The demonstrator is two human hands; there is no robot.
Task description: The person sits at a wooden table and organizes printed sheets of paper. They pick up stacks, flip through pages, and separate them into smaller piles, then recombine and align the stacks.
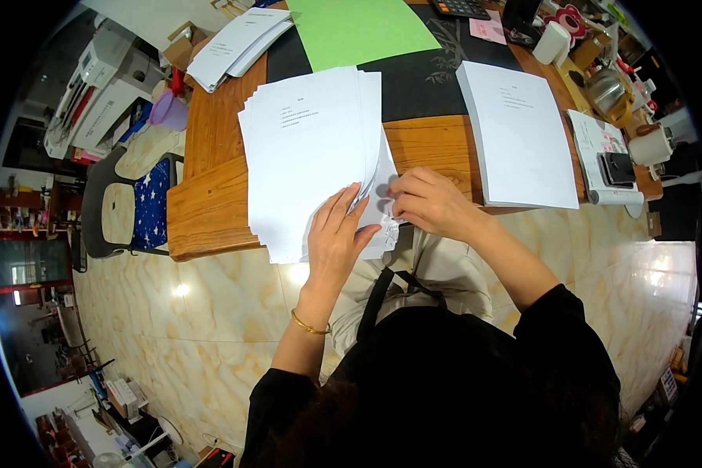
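A thick, uneven stack of printed white paper (304, 164) lies in front of me, its lower edge reaching past the table's near edge. My left hand (337, 226) rests on its lower right part, fingers stretched out and thumb spread away. Beside it, the right edge of the upper sheets curls up. There, my right hand (433, 203) has its fingers bent together at the edge of a lower sheet; the fingertips are partly hidden. Just below those fingers a crumpled sheet corner (390, 231) shows creases. A neater paper stack (516, 140) sits to the right, untouched by either hand.
The wooden table (210, 207) carries a green sheet (359, 31), a further paper pile (240, 47) at far left and a calculator (460, 8). A kettle (607, 92) stands at right near a black device (618, 168). A chair (105, 207) is at left.
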